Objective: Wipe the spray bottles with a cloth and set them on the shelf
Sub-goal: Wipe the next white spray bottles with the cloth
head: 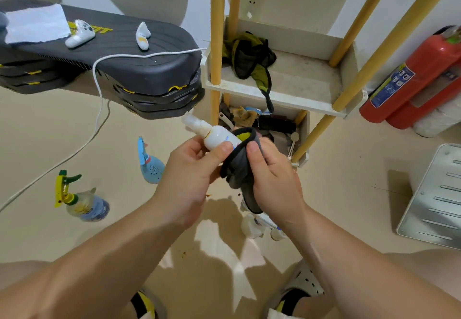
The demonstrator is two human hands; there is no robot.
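My left hand [197, 169] grips the white spray bottle [217, 139] mid-air, nozzle toward 10 o'clock, while my right hand [272, 176] clutches the dark cloth [239, 169] round its base, the shelf [299, 77] at 1 o'clock.

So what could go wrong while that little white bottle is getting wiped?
1. The small white plastic spray bottle is gripped by the left hand only near its upper end while the right hand rubs the dark grey cloth round it. It might slip and fall onto the white bottles lying on the floor below.
2. The white shelf tray already holds a crumpled dark-and-olive rag, which could tip a bottle set there.
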